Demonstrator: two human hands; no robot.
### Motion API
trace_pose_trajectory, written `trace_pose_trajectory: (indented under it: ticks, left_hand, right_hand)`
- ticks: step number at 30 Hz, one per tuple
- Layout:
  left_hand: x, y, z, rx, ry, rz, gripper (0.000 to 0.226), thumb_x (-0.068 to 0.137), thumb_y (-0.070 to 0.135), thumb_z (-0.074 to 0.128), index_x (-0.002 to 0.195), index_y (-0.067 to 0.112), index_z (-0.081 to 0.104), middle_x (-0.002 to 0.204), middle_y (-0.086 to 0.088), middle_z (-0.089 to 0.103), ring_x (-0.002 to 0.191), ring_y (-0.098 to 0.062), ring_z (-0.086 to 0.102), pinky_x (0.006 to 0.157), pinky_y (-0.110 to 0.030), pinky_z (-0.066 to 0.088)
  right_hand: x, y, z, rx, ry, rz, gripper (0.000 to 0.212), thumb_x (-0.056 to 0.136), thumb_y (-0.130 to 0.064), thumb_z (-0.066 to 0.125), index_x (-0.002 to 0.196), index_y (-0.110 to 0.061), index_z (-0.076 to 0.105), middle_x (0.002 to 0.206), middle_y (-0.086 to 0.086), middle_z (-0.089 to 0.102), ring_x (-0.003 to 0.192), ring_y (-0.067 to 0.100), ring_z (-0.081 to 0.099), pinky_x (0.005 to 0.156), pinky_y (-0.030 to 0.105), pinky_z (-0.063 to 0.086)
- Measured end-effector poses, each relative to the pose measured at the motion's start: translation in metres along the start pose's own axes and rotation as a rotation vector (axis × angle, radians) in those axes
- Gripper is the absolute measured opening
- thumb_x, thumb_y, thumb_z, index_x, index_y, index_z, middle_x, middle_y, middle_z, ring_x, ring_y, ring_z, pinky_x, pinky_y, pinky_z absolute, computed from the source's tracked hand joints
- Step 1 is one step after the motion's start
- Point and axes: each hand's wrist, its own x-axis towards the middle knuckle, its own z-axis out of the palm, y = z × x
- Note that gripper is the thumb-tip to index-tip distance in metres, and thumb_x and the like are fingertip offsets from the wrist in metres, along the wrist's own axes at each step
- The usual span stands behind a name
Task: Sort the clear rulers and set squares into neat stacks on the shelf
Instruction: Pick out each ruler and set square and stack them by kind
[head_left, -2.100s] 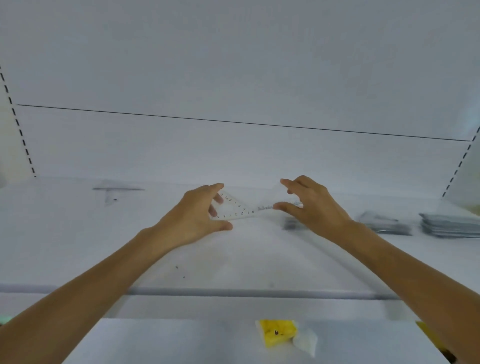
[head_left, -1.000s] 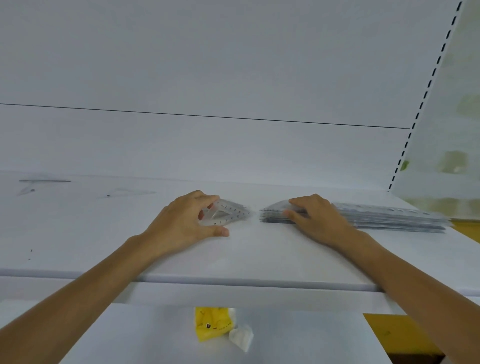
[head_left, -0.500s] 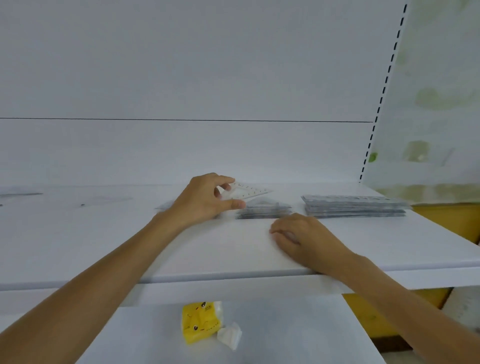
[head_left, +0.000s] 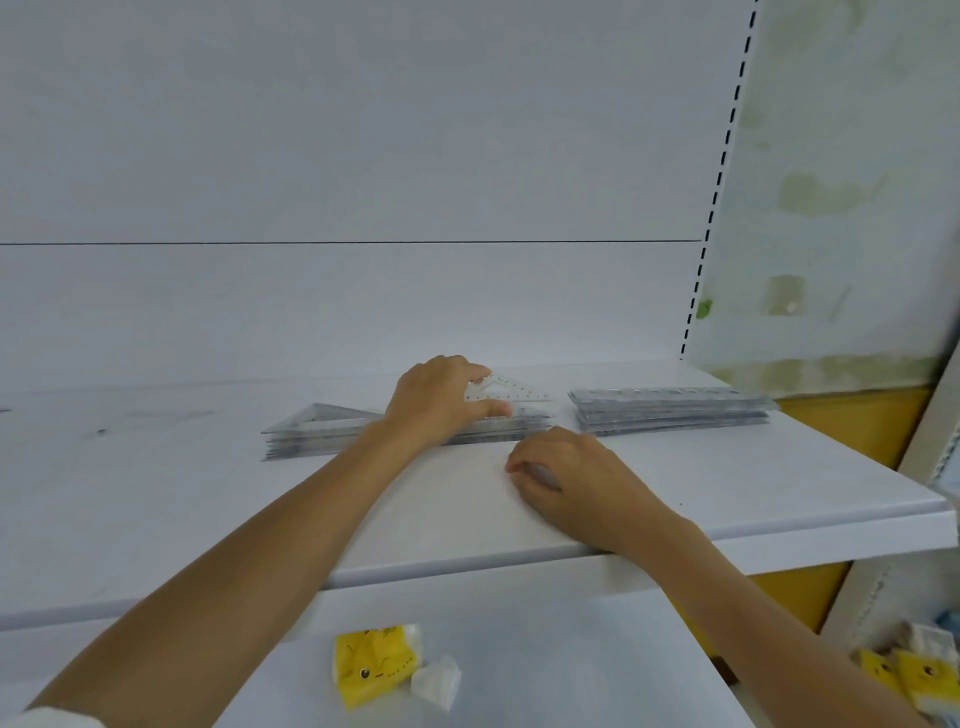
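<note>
Ruler stack (head_left: 670, 410) and set-square stack (head_left: 322, 428) look built; my left hand (head_left: 436, 400) pinches one more set square (head_left: 511, 391) just above the latter, my right hand (head_left: 576, 480) loosely curled, empty.

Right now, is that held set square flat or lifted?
Lifted: the left hand pinches the set square just above the triangle stack.

Middle of the set-square stack (head_left: 311, 431) — hidden behind the left hand (head_left: 436, 400); graduations unreadable.

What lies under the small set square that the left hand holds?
Under the small set square lies a stack of clear set squares on the shelf. The left hand covers the stack's middle, so contact cannot be judged.
</note>
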Motion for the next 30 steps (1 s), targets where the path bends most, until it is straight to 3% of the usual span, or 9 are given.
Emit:
trace_pose_trajectory:
  ticks: [5,8,11,13,16,22,27,30]
  left_hand:
    - [0.000,-0.005,0.004,-0.015,-0.046,-0.019,0.067,0.074,0.067,0.056,0.123,0.022,0.058,0.121,0.004,0.060,0.112,-0.019,0.051,0.085,-0.031,0.038]
    - [-0.002,-0.008,0.005,0.029,-0.077,0.011,0.048,0.076,0.069,0.050,0.094,0.026,0.058,0.102,0.000,0.062,0.095,-0.019,0.055,0.078,-0.033,0.041]
    - [-0.003,-0.009,0.008,0.026,-0.104,0.019,0.046,0.080,0.067,0.046,0.088,0.022,0.054,0.105,-0.002,0.063,0.099,-0.022,0.056,0.070,-0.032,0.037]
    - [-0.005,-0.008,0.010,0.015,-0.105,0.020,0.044,0.082,0.066,0.044,0.095,0.024,0.053,0.117,-0.001,0.060,0.109,-0.021,0.052,0.078,-0.033,0.038]
    - [-0.010,-0.005,0.003,-0.064,-0.006,0.024,0.054,0.087,0.059,0.042,0.126,0.024,0.052,0.134,0.005,0.047,0.124,-0.014,0.040,0.093,-0.031,0.033]
    - [-0.026,-0.038,-0.036,-0.112,0.147,-0.004,0.038,0.095,0.043,0.038,0.117,0.022,0.061,0.129,0.002,0.051,0.120,-0.017,0.042,0.096,-0.030,0.034]
    - [-0.062,-0.101,-0.069,-0.277,-0.016,-0.023,0.032,0.095,0.041,0.041,0.109,0.026,0.066,0.118,0.009,0.056,0.111,-0.005,0.048,0.091,-0.022,0.033]
    - [-0.089,-0.143,-0.090,-0.278,0.011,-0.099,0.033,0.092,0.045,0.043,0.108,0.026,0.066,0.115,0.012,0.058,0.107,-0.004,0.050,0.088,-0.020,0.035]
  right_hand:
    - [0.000,0.000,0.000,0.006,0.011,-0.007,0.021,0.092,-0.021,0.047,0.102,-0.016,0.064,0.105,-0.006,0.064,0.100,0.011,0.053,0.084,0.023,0.042]
    - [0.000,0.000,-0.002,0.023,0.014,-0.009,0.020,0.092,-0.020,0.048,0.100,-0.015,0.065,0.104,-0.005,0.065,0.100,0.012,0.054,0.086,0.026,0.043]
    - [0.000,-0.001,-0.003,0.020,0.003,-0.015,0.020,0.091,-0.021,0.049,0.100,-0.015,0.065,0.105,-0.004,0.065,0.101,0.013,0.054,0.087,0.029,0.044]
    - [0.000,-0.001,-0.004,0.029,0.004,-0.019,0.019,0.091,-0.020,0.051,0.100,-0.014,0.066,0.106,-0.003,0.066,0.101,0.014,0.055,0.088,0.029,0.044]
    - [0.000,-0.001,-0.007,0.039,-0.003,-0.014,0.019,0.090,-0.021,0.053,0.101,-0.013,0.067,0.107,-0.002,0.066,0.100,0.014,0.057,0.090,0.029,0.045]
    - [0.002,-0.003,-0.008,-0.008,-0.002,0.002,0.025,0.089,-0.025,0.055,0.112,-0.019,0.061,0.109,-0.006,0.063,0.102,0.012,0.056,0.089,0.023,0.041]
    - [0.035,-0.031,0.002,-0.068,0.129,-0.071,0.026,0.087,-0.018,0.058,0.112,-0.015,0.062,0.107,0.000,0.063,0.100,0.018,0.057,0.082,0.024,0.040]
    - [0.074,-0.068,0.010,-0.024,0.176,-0.148,0.026,0.087,-0.016,0.059,0.112,-0.014,0.061,0.102,-0.001,0.065,0.090,0.012,0.054,0.081,0.027,0.044]
